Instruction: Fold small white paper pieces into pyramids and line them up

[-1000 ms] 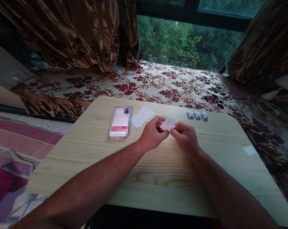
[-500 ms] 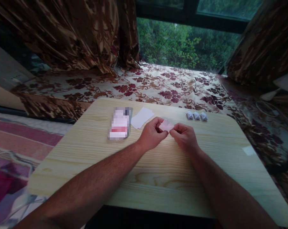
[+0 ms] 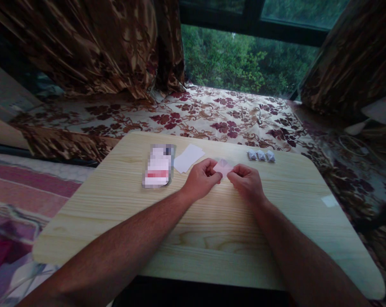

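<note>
A small folded piece of pinkish-white paper (image 3: 223, 167) is held up just over the table, with crease lines showing on its face. My left hand (image 3: 203, 179) pinches its left side between thumb and fingers. At its lower right corner my right hand (image 3: 246, 181) is closed, thumb and forefinger on the edge. Beyond my left hand lies a loose stack of white paper sheets (image 3: 189, 158). Three small folded paper pieces (image 3: 261, 155) stand in a row behind my right hand.
On the pale wooden table (image 3: 193, 238) a blurred-out flat object, phone-like (image 3: 157, 166), lies left of the sheets. A white scrap of paper (image 3: 329, 201) is near the right edge. Past the table spreads a floral cloth (image 3: 224, 115) under the window, with brown curtains (image 3: 122, 47) beside it.
My left thumb has shifted a little left along the paper, uncovering more of its lower part. Both hands keep their hold, and the view has shifted slightly.
</note>
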The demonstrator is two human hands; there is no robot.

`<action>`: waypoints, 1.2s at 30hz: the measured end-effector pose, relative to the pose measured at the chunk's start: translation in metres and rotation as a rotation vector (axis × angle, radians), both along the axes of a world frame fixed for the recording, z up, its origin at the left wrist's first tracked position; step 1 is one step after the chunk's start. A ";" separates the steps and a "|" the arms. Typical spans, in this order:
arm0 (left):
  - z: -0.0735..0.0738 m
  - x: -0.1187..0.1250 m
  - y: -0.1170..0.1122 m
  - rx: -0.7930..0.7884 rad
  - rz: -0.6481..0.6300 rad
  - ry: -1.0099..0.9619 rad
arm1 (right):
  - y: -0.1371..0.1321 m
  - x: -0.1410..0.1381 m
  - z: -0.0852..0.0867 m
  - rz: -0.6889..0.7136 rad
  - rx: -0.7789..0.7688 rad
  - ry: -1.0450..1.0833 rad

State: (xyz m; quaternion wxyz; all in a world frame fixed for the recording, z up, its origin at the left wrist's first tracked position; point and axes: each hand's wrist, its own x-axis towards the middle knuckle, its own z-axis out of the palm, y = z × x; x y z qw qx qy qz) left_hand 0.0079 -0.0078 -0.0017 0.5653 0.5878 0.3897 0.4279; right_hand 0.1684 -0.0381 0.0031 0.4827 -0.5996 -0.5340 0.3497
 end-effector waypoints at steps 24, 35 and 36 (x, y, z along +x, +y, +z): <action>0.004 -0.005 0.003 -0.036 0.071 0.002 | -0.003 -0.003 -0.003 0.102 0.005 0.018; -0.001 -0.003 -0.004 0.128 -0.049 0.203 | -0.002 -0.002 -0.004 0.075 0.169 0.175; -0.002 -0.003 -0.004 0.148 -0.054 0.219 | -0.002 -0.002 -0.005 0.078 0.168 0.172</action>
